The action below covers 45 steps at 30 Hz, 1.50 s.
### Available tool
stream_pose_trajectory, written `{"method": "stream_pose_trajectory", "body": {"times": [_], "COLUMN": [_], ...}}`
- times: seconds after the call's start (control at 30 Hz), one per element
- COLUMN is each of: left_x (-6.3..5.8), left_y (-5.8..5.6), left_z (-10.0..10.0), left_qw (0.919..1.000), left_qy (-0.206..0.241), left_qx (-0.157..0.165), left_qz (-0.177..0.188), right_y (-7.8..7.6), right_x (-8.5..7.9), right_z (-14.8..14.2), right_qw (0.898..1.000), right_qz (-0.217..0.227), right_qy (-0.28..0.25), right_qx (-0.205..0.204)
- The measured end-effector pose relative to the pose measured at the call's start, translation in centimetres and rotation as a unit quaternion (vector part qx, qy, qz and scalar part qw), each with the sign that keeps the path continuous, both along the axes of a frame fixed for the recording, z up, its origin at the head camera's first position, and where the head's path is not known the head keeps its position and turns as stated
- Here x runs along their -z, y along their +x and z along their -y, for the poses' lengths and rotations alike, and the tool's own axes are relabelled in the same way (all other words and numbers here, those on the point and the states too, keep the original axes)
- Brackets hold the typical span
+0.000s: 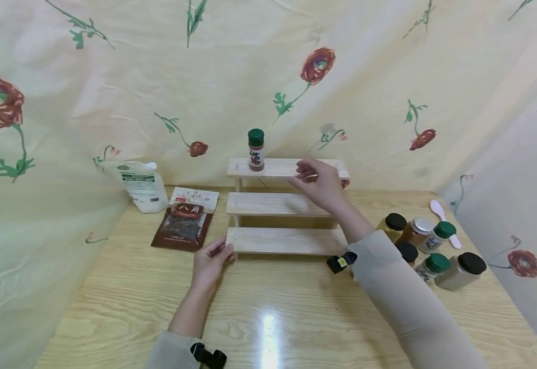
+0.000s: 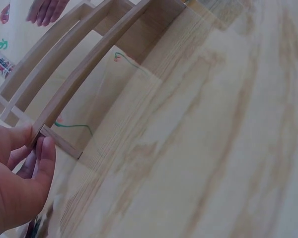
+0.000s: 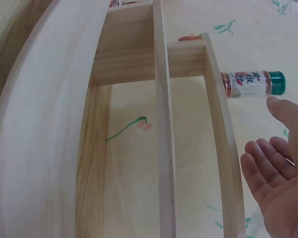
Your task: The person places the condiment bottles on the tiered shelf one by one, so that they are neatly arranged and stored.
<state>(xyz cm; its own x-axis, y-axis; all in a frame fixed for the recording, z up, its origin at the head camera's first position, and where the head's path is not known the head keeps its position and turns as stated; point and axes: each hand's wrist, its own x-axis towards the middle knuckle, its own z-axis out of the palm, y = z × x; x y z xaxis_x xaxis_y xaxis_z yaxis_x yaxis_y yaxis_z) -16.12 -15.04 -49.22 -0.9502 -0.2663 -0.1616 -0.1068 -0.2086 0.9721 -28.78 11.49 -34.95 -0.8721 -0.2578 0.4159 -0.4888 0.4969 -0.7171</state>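
A three-tier wooden shelf rack stands on the table against the patterned cloth. On the left of its top tier, a spice jar with a green cap and red contents stands upright. My left hand holds the rack's front left corner; in the left wrist view, thumb and fingers pinch the end of the lowest board. Over the right part of the top tier is my right hand, its fingers relaxed and apart, holding nothing. The right wrist view shows this hand near the jar without touching it.
Left of the rack lie a brown bag of dried spice and a white spouted pouch. Several capped jars, among them a square black-lidded one, stand at the right, partly behind my right sleeve. A pink spoon lies behind them.
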Motion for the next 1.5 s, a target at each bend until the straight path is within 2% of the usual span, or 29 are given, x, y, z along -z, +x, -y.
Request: {"method": "stream_pose_trajectory", "body": {"times": [0.3, 0.67, 1.27, 1.5], "left_x": [0.0, -0.2, -0.2, 0.0], "left_y": [0.0, 0.1, 0.2, 0.2], "left_z": [0.0, 0.0, 0.0, -0.1], "left_qw": [1.0, 0.9999, 0.9998, 0.9997], "left_qy": [0.005, 0.011, 0.01, 0.01], "left_qx": [0.0, 0.005, 0.007, 0.005], "left_qz": [-0.001, 0.005, 0.014, 0.022], "right_y": [2.0, 3.8, 5.7, 6.5], "right_x": [0.9, 2.3, 3.1, 2.6], "right_z": [-3.5, -8.2, -14.0, -15.8], "right_qw": [0.999, 0.997, 0.994, 0.989], "right_qz": [0.007, -0.003, -0.031, -0.045], "right_qy": [0.034, 0.072, 0.103, 0.126], "right_qx": [-0.013, -0.009, 0.035, 0.06]}}
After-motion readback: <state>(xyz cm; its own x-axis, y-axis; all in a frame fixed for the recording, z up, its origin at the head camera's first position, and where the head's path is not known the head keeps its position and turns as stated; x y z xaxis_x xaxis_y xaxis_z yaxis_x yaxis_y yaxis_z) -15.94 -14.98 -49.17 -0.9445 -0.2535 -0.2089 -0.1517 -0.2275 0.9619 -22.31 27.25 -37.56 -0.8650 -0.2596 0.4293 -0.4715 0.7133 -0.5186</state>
